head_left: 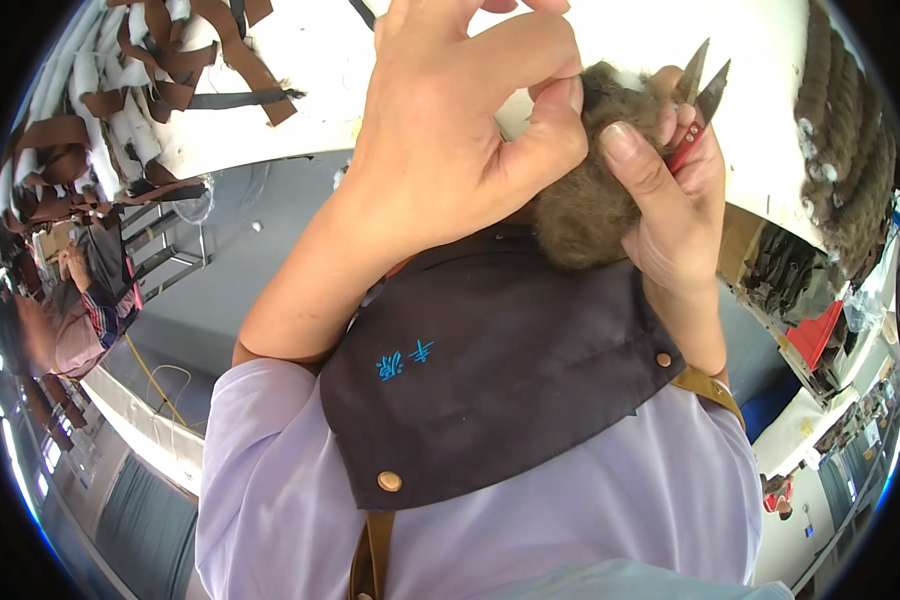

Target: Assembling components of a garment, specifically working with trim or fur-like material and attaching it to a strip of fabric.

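A fluffy brown fur piece [585, 205] hangs from my right hand [675, 200], the thumb pressing on its near side. The same hand keeps a pair of small red-handled scissors [686, 146] in its fingers, blades pointing up and spread apart. My left hand [460, 125] is closed in a pinch, thumb against forefinger, right at the upper left edge of the fur. A dark patch shows on the fur beside that pinch. Whatever the left fingertips hold is too small or hidden to make out.
Brown and dark strips [185, 65] with white padding pile up on the white table [315, 110] at the far left. Long brown fur rolls [830, 130] lie at its right edge. A co-worker [75, 310] sits at the left. My dark apron [500, 370] is below my hands.
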Demonstrator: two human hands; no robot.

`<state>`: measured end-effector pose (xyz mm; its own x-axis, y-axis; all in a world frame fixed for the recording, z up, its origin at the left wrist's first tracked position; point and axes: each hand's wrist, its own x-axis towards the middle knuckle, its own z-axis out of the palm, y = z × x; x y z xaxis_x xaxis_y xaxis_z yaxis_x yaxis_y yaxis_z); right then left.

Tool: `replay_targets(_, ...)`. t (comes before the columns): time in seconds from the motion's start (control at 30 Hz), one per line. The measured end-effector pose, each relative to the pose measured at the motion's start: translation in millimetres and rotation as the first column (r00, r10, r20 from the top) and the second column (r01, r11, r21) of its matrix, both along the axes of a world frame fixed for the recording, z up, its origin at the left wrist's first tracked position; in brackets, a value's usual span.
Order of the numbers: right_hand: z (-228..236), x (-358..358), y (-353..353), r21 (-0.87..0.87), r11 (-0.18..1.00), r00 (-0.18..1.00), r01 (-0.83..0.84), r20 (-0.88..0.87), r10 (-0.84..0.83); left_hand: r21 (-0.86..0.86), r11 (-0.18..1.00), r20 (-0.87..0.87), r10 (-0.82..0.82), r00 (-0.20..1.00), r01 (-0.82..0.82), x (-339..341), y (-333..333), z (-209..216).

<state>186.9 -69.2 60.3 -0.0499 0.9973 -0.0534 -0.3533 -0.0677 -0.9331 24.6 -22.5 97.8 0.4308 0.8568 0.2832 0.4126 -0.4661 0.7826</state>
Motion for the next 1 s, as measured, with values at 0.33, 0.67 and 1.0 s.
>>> replay_targets(0.33, 2.4, 3.4, 0.4, 0.060, 0.998, 0.999, 0.016, 0.036, -0.018, 0.796, 0.586, 0.207, -0.499, 0.842, 0.152, 15.4, 30.5, -66.0)
replay_targets(0.67, -4.2, -8.6, 3.1, 0.040, 0.981, 0.972, 0.191, 0.132, -0.195, -0.503, 0.723, 0.779, 0.141, 0.611, 0.474, 16.4, -18.8, -34.8)
replay_targets(1.0, 28.5, 14.3, -10.2, -0.302, 0.821, 0.853, -0.485, -0.369, 0.368, -0.490, 0.788, 0.679, 0.076, 0.731, 0.373, 4.9, -10.8, -42.2)
